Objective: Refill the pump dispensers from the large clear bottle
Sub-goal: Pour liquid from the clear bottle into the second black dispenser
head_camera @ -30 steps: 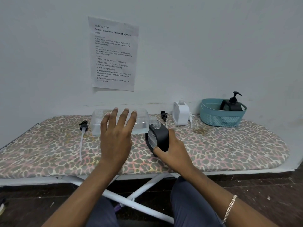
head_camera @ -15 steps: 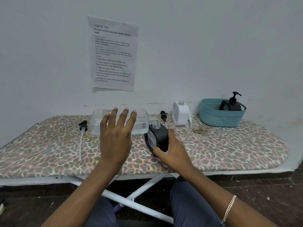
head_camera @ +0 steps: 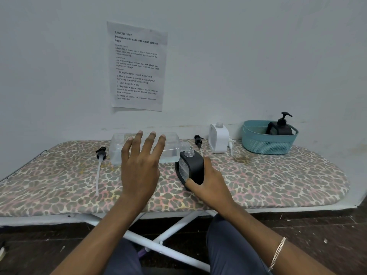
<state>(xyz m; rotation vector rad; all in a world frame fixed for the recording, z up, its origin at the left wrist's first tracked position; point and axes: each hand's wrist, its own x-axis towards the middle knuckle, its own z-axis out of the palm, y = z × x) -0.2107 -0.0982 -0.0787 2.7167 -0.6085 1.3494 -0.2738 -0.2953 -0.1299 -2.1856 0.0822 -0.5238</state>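
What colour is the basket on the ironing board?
The basket is teal, seen best in the head view.

Large clear bottle (head_camera: 172, 150): transparent plastic, smooth and glossy.
Black dispenser (head_camera: 195, 165): matt black casing, with a clear glossy neck and side window.
White dispenser (head_camera: 218, 138): smooth white plastic with a faint sheen.
Loose pump (head_camera: 100, 153): black plastic head and a translucent flexible tube.
Basket (head_camera: 268, 144): teal plastic, with a perforated, woven-look wall.
Ironing-board cover (head_camera: 278, 181): leopard-print cloth, matt, with a brownish stain near the basket.
Board legs (head_camera: 168, 252): white-painted metal tube, smooth.
Sheet (head_camera: 139, 66): thin printed paper, slightly wrinkled.
Bracelet (head_camera: 278, 253): bright metal chain.
Wall (head_camera: 258, 56): matt paint, scuffed low down.
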